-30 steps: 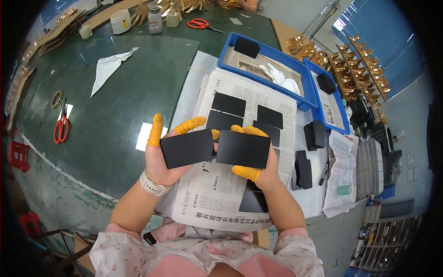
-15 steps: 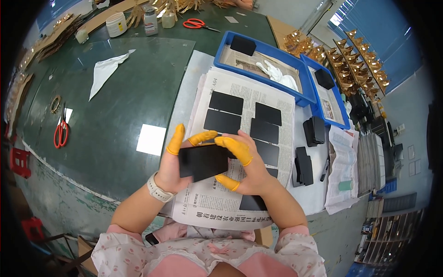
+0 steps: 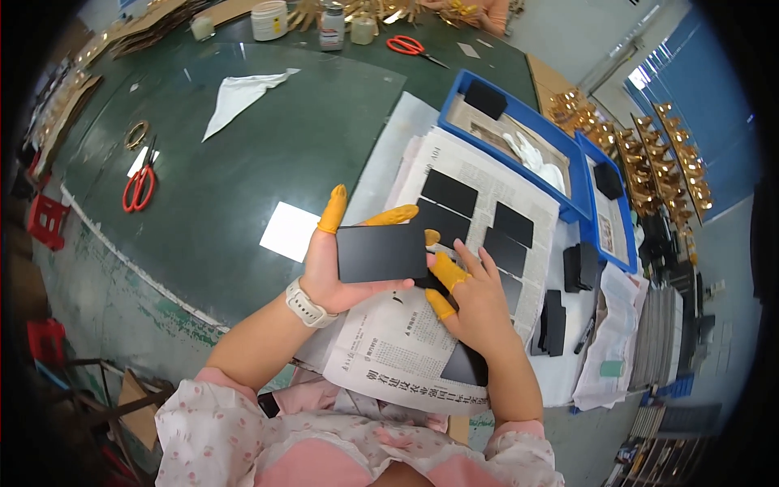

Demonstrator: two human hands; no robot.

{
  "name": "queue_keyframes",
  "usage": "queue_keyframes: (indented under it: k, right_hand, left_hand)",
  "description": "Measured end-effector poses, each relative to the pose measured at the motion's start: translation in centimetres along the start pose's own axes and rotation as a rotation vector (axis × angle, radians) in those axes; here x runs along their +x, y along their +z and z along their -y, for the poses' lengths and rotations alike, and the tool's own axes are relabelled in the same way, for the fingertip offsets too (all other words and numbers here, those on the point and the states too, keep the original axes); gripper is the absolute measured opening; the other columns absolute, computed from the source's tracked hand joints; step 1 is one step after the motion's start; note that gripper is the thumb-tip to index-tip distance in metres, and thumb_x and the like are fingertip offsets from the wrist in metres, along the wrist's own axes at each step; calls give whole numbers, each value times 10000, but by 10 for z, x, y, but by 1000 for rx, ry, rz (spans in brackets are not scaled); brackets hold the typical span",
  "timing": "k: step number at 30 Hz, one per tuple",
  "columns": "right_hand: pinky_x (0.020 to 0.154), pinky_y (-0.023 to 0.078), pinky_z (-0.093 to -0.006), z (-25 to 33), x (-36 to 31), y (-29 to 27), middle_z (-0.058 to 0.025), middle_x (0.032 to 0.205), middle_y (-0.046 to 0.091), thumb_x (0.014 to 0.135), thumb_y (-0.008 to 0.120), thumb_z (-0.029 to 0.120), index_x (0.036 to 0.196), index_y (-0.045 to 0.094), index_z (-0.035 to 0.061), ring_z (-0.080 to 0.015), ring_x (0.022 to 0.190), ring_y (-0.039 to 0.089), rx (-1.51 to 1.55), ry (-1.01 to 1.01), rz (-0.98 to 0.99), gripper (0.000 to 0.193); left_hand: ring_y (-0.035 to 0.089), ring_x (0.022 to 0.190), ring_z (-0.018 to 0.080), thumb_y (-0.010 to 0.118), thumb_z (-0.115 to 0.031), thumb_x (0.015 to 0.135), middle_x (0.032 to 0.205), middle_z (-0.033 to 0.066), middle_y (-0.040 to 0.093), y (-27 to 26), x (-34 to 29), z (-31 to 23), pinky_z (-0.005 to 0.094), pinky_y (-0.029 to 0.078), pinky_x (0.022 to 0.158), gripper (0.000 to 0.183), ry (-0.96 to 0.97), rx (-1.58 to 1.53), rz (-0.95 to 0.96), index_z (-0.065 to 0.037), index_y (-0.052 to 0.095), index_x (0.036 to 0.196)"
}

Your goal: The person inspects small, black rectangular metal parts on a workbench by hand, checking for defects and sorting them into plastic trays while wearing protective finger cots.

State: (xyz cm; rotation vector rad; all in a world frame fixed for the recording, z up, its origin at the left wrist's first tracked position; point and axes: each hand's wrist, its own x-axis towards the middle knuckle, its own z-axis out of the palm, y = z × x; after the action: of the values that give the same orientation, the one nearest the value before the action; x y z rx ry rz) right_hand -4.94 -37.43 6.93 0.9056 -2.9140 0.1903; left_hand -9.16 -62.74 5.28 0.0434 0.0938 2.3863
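Note:
My left hand [image 3: 329, 272] grips a flat black rectangular plate [image 3: 381, 253], its thumb along the lower edge and its fingers behind. Yellow finger cots cover some fingertips on both hands. At the plate's right end, my right hand [image 3: 479, 304] pinches a dark piece between thumb and index finger. This looks like another black plate [image 3: 439, 282], mostly hidden behind the first plate and the fingers. Beneath the hands lies newspaper [image 3: 389, 349], with several black plates [image 3: 449, 191] laid out on it in two columns, partly covered by my hands.
Blue trays [image 3: 487, 134] at the far right hold black stacks and white gloves [image 3: 540, 162]. More black stacks [image 3: 552, 325] and a marker [image 3: 585, 334] lie right of the newspaper. Red-handled scissors [image 3: 139, 185], a white cloth [image 3: 243, 97] and jars [image 3: 269, 20] are on the green table.
The view has swung, so the table appears shifted right and downward. The black plate is now more level in my left hand, and my right hand has moved to its right end.

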Motion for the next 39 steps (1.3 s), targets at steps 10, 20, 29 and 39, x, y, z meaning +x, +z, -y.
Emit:
queue_keyframes:
  k: [10, 20, 29, 39]
  right_hand:
    - [1184, 286, -569, 11, 6, -1, -143, 1122, 700, 813, 821, 381, 1247, 678, -1, -346, 1346, 522, 26, 15, -68, 596]
    - [1183, 306, -563, 4, 8, 4, -145, 1155, 664, 741, 890, 268, 1267, 640, 34, -350, 1254, 546, 285, 65, -161, 627]
    - [1169, 309, -563, 8, 6, -1, -144, 1082, 687, 746, 879, 325, 1260, 667, -4, -341, 1267, 568, 95, 25, -163, 646]
    - [1066, 397, -459, -2, 10, 5, -126, 1149, 651, 662, 941, 234, 1329, 580, 44, -342, 1131, 555, 339, 109, -134, 782]
  left_hand:
    - [566, 1252, 491, 360, -817, 937, 1457, 263, 531, -5, -4, -8, 554, 512, 883, 974, -25, -68, 33, -42, 455, 1518]
    - [549, 1256, 479, 394, -807, 931, 1469, 274, 507, -11, 0, -10, 575, 493, 889, 977, 7, -73, 39, -51, 414, 1549]
    - [552, 1261, 485, 384, -805, 934, 1452, 265, 530, -12, -1, -12, 587, 463, 952, 977, -25, -132, 52, -38, 429, 1538]
    - [551, 1273, 504, 394, -803, 934, 1445, 277, 531, -15, 1, -12, 609, 505, 944, 976, -9, -94, 73, -38, 426, 1538]
